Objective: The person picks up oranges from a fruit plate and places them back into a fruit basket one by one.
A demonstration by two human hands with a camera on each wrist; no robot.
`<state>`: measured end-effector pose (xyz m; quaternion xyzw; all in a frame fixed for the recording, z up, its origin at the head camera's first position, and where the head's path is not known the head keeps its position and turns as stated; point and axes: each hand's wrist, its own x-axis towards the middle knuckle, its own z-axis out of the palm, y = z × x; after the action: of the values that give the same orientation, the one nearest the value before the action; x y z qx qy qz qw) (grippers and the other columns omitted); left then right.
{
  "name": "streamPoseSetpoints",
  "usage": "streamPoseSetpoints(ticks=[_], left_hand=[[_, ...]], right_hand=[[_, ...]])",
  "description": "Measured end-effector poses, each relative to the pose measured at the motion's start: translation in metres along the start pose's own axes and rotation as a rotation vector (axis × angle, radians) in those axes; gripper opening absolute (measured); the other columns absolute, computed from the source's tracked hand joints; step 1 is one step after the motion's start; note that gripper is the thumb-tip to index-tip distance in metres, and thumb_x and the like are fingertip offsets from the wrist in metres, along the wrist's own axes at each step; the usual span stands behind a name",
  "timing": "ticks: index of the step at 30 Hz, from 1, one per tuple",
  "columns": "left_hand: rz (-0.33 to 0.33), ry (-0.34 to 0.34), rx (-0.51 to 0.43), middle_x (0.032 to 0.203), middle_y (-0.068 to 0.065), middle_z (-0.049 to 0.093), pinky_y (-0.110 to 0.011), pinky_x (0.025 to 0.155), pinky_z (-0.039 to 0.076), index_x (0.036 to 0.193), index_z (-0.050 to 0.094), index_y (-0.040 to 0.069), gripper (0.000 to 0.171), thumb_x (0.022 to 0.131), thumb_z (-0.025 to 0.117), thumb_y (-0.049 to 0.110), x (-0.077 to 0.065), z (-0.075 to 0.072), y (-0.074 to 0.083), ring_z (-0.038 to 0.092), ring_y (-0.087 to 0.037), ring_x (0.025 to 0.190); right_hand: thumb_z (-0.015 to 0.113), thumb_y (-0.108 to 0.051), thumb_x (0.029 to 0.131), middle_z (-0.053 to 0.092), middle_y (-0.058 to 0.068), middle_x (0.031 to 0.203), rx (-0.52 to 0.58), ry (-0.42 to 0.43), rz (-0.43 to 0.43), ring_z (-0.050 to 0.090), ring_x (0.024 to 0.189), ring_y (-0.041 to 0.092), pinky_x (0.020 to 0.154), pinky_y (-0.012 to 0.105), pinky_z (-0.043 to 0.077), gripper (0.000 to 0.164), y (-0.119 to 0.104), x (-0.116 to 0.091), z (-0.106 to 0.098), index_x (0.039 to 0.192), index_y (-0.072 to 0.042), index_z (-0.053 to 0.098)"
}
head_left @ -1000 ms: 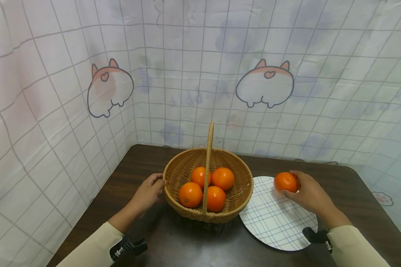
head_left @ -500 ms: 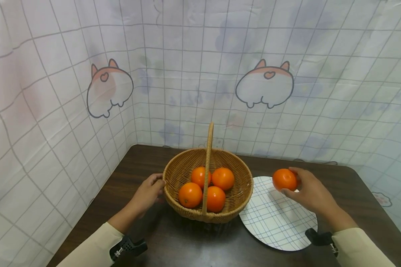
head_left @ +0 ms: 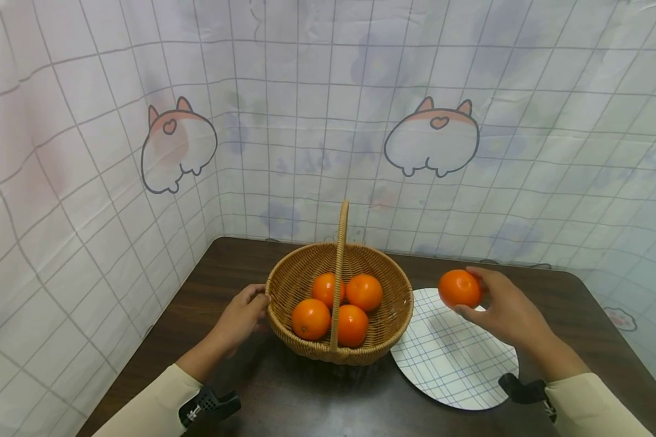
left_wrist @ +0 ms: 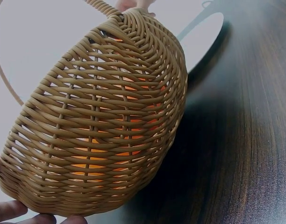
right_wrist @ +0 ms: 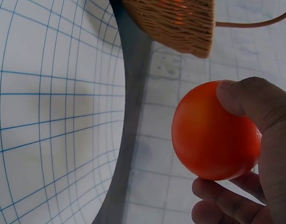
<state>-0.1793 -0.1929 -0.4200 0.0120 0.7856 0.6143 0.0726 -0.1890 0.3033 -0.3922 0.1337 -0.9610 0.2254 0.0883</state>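
Note:
In the head view a wicker basket (head_left: pixel 284 349) with an arched handle (head_left: pixel 342 230) stands mid-table, several oranges (head_left: pixel 311 319) lying inside it. My left hand (head_left: pixel 245 318) grips its left side, thumb at the rim; the left wrist view has the fingertips (left_wrist: pixel 42 218) against the woven wall (left_wrist: pixel 110 116). My right hand (head_left: pixel 505 306) holds another orange (head_left: pixel 459 288) between thumb and fingers, over the far part of a round white plate (head_left: pixel 454 364) with blue grid lines. Seen from the right wrist, that orange (right_wrist: pixel 213 135) is raised off the plate (right_wrist: pixel 63 116).
The dark wood table (head_left: pixel 306 400) carries the basket and plate side by side, the plate close to the basket's right. White grid-patterned cloth (head_left: pixel 306 121) hangs behind and along both sides. Each wrist wears a black camera strap (head_left: pixel 208 403).
My right hand has lifted the orange up off the plate and shifted it slightly left, toward the basket. The left hand and basket have stayed in place.

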Motion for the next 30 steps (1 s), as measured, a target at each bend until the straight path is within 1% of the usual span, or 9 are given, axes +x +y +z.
streamPoseSetpoints(ticks=[3,8,19,26,30], left_hand=[[-0.004,0.000,0.000,0.141,-0.028,0.051,-0.057,0.090,0.056,0.150,0.042,0.002,0.051,0.108,0.046,0.029,0.000,0.000,0.000,0.061,-0.040,0.118],[0.000,-0.006,-0.003,0.142,-0.028,0.050,-0.057,0.089,0.056,0.150,0.041,0.001,0.051,0.108,0.046,0.029,0.001,0.000,0.000,0.061,-0.040,0.118],[-0.009,0.008,0.003,0.142,-0.027,0.051,-0.056,0.089,0.056,0.150,0.042,0.002,0.051,0.108,0.046,0.030,0.002,-0.001,-0.001,0.061,-0.039,0.118],[0.001,0.004,0.006,0.141,-0.028,0.051,-0.057,0.090,0.056,0.150,0.042,0.002,0.050,0.108,0.045,0.029,0.004,-0.001,-0.003,0.061,-0.040,0.118],[-0.004,0.006,0.002,0.141,-0.027,0.052,-0.057,0.090,0.055,0.149,0.043,0.003,0.049,0.108,0.046,0.028,0.004,0.000,-0.004,0.062,-0.039,0.117]], right_hand=[[0.085,-0.041,0.084,0.056,0.026,0.131,0.001,0.015,-0.026,0.062,0.106,0.041,0.086,0.066,0.051,0.087,-0.006,0.000,-0.002,0.148,0.001,0.044],[0.086,-0.040,0.083,0.056,0.026,0.132,0.013,0.034,-0.062,0.062,0.105,0.041,0.085,0.065,0.052,0.087,-0.016,0.000,-0.005,0.148,0.002,0.045],[0.084,-0.043,0.085,0.054,0.025,0.135,0.008,0.027,-0.087,0.063,0.106,0.042,0.085,0.064,0.053,0.087,-0.032,0.004,-0.008,0.150,-0.002,0.044],[0.086,-0.037,0.084,0.055,0.022,0.135,0.011,0.029,-0.094,0.065,0.106,0.039,0.084,0.063,0.054,0.083,-0.043,0.007,-0.007,0.149,-0.004,0.046],[0.087,-0.035,0.084,0.056,0.021,0.135,0.021,0.028,-0.102,0.066,0.106,0.039,0.084,0.062,0.054,0.081,-0.049,0.009,-0.007,0.148,-0.005,0.046]])
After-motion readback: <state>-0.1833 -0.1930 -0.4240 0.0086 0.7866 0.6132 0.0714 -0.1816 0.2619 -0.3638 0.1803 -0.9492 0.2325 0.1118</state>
